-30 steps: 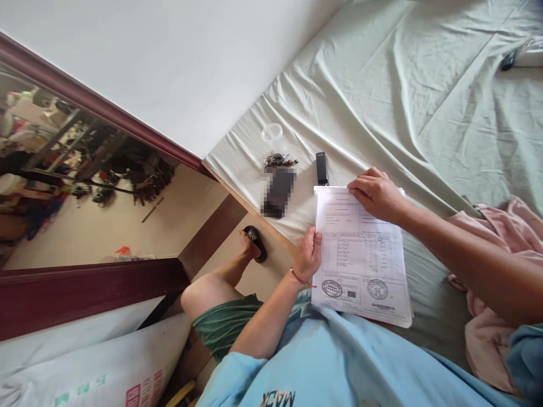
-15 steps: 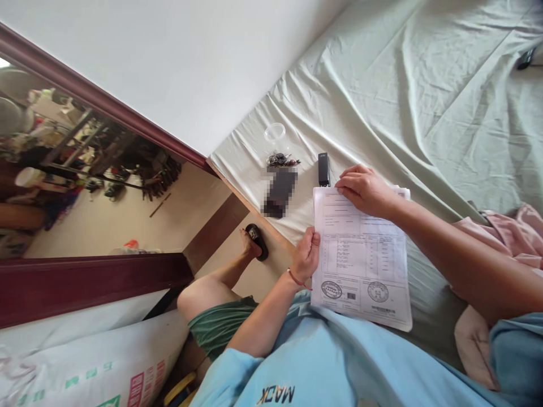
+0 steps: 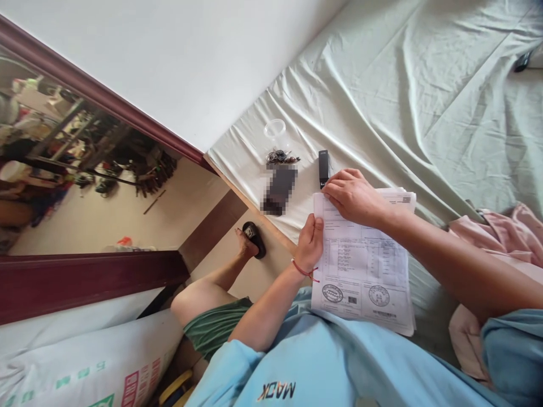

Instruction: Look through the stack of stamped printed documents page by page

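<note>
Pinching the left edge of the paper stack (image 3: 365, 271) with your left hand (image 3: 309, 243) | right hand (image 3: 352, 195) pressed flat on its top corner | stack lying on the bed sheet (image 3: 382, 113), near the black stapler (image 3: 323, 167).

Light blue shirt (image 3: 297, 367): "MACK", upside down. Papers' (image 3: 365, 265) print unreadable.
</note>
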### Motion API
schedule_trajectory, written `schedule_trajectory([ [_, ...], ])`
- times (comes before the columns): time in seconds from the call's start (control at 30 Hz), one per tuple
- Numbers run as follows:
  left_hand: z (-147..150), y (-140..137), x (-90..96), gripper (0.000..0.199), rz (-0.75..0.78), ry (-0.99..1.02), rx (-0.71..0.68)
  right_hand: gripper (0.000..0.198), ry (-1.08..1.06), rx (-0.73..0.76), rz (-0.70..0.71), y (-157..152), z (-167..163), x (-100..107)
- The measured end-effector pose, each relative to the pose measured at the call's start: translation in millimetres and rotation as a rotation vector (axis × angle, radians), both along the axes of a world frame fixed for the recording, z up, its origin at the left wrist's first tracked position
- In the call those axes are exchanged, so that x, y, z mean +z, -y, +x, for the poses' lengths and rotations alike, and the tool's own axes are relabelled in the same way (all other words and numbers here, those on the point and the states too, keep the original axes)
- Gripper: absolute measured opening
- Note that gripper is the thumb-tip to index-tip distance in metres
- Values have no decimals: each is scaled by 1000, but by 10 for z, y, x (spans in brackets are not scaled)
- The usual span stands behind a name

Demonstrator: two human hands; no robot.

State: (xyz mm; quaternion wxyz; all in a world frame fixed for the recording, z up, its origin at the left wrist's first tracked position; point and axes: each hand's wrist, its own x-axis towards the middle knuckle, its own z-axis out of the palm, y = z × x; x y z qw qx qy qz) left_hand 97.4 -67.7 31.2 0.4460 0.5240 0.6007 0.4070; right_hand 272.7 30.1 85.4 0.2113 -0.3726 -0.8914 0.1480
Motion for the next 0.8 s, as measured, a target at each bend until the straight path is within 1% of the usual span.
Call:
schedule_trajectory([
  [0.13,21,21,-13,57,27,-16,-43,37,-9,21,11,5,-67,9],
  [0.23,22,25,-36,59,26,12,-21,35,-13,16,-32,-17,-97,-15],
  [0.3,21,30,-44,59,18,36,-30,34,-16,36,-59,-29,-121,-22],
  [0.43,13,43,-40,59,13,-9,-32,35,-46,88,-72,-35,-184,6],
  [0.53,4,51,-52,60,19,-22,-19,35,-16,116,-92,-47,-227,40],
  [0.6,-1,52,-73,61,19,11,-4,35,17,115,-112,-72,-231,61],
  [0.7,-3,38,-109,59,-14,124,45,36,69,28,-153,-140,-167,87],
  [0.8,5,-9,-130,51,-104,305,83,33,188,-46,-280,-227,-40,95],
])
